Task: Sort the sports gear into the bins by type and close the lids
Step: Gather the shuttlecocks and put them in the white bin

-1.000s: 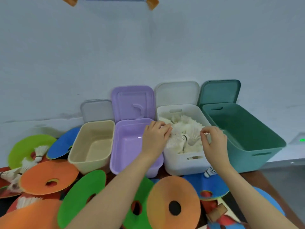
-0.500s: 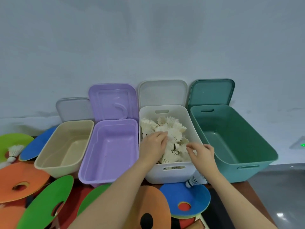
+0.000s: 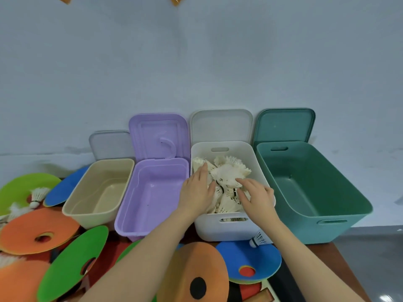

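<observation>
Four open bins stand in a row against the wall: beige [image 3: 74, 211], purple [image 3: 124, 225], white [image 3: 229, 231] and green [image 3: 340, 227]. The white bin holds a pile of white shuttlecocks [image 3: 226, 173]. My left hand [image 3: 197, 192] lies flat on the left side of that pile, fingers spread. My right hand [image 3: 257, 198] rests on its right side, fingers apart, with nothing gripped. Flat foam discs lie in front: orange [image 3: 32, 229], green [image 3: 72, 262], blue [image 3: 261, 258]. One shuttlecock [image 3: 257, 239] lies on the blue disc, another [image 3: 38, 196] sits at far left.
Each bin's lid leans upright on the wall behind it: grey [image 3: 111, 144], purple [image 3: 159, 136], white [image 3: 221, 125], green [image 3: 284, 125]. The beige, purple and green bins hold nothing. The table's right edge [image 3: 346, 264] drops to a grey floor.
Both hands have pushed down and deeper onto the shuttlecock pile in the white bin, fingers spreading flatter. The camera tilted slightly up.
</observation>
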### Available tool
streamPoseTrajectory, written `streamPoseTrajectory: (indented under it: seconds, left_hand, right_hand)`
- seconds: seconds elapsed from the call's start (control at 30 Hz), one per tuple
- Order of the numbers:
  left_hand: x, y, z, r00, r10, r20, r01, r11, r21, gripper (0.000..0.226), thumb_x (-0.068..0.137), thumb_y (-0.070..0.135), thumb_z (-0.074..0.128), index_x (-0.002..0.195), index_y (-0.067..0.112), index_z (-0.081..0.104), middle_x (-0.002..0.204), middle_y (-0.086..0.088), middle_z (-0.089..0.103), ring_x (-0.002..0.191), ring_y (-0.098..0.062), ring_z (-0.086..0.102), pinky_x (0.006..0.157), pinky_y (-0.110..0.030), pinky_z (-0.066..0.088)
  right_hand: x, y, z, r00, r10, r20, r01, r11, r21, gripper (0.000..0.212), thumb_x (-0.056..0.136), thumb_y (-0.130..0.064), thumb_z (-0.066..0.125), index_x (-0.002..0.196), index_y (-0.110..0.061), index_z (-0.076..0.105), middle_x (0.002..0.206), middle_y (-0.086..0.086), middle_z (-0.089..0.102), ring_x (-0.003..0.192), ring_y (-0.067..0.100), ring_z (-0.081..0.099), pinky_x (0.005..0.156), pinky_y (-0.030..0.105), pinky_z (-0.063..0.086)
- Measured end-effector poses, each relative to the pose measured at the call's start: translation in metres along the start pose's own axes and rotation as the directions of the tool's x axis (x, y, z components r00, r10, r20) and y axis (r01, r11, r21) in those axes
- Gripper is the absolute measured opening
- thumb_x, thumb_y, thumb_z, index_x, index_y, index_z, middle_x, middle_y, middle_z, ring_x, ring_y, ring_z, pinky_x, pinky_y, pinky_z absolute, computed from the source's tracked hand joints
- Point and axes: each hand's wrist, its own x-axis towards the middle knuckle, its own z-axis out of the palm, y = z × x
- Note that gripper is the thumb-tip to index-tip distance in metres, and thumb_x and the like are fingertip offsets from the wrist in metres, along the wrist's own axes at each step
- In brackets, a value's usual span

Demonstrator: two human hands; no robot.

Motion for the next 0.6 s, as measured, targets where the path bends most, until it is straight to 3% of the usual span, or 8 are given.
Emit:
streamPoseTrajectory:
  seconds: [0.1,0.17,0.27,0.43,0.6]
  left_hand:
    - [-0.010,-0.015,-0.020,0.998,0.015,-0.069,-0.008,0.996,0.092,0.047,0.097,0.033,0.037,0.136,0.008,0.040,0.137,-0.009,0.047,0.120,-0.028,0.047,0.095,-0.038,0.036]
    - [-0.020,-0.030,-0.036,0.994,0.017,-0.112,-0.003,0.992,0.124,0.051,0.092,0.037,0.031,0.127,0.005,0.051,0.126,-0.012,0.056,0.112,-0.031,0.054,0.088,-0.039,0.042]
    - [-0.037,-0.060,-0.056,0.995,-0.048,-0.092,0.064,0.981,0.185,0.046,0.094,0.031,0.038,0.130,0.006,0.050,0.133,-0.014,0.051,0.120,-0.030,0.049,0.095,-0.040,0.039]
    - [-0.070,-0.116,-0.089,0.986,-0.103,-0.132,0.132,0.964,0.231,0.045,0.077,0.034,0.038,0.096,0.008,0.069,0.097,-0.011,0.069,0.083,-0.027,0.067,0.068,-0.035,0.054]
    - [-0.101,-0.177,-0.125,0.970,-0.152,-0.189,0.204,0.933,0.296,0.042,0.074,0.033,0.038,0.090,0.013,0.071,0.094,-0.004,0.070,0.083,-0.023,0.066,0.072,-0.030,0.048]
  right_hand:
    - [0.006,-0.015,0.004,0.998,-0.063,0.000,0.063,0.998,0.026,0.028,0.094,-0.023,0.051,0.120,-0.024,0.059,0.119,-0.006,0.058,0.114,0.016,0.049,0.092,0.027,0.022]
    - [0.008,-0.029,0.010,0.994,-0.109,-0.006,0.109,0.993,0.039,0.025,0.092,-0.021,0.052,0.116,-0.022,0.062,0.114,-0.004,0.060,0.107,0.020,0.052,0.088,0.030,0.026]
    - [0.008,-0.055,0.025,0.986,-0.165,0.006,0.164,0.984,0.070,0.031,0.088,-0.027,0.046,0.113,-0.020,0.063,0.110,-0.002,0.061,0.101,0.024,0.055,0.083,0.031,0.028]
    - [0.009,-0.109,0.055,0.967,-0.244,0.071,0.228,0.956,0.182,0.035,0.086,-0.028,0.043,0.110,-0.016,0.065,0.104,0.002,0.062,0.099,0.027,0.057,0.082,0.039,0.039]
    - [0.012,-0.166,0.092,0.939,-0.319,0.126,0.284,0.929,0.239,0.034,0.086,-0.028,0.045,0.107,-0.012,0.067,0.101,0.006,0.065,0.096,0.030,0.061,0.080,0.043,0.047]
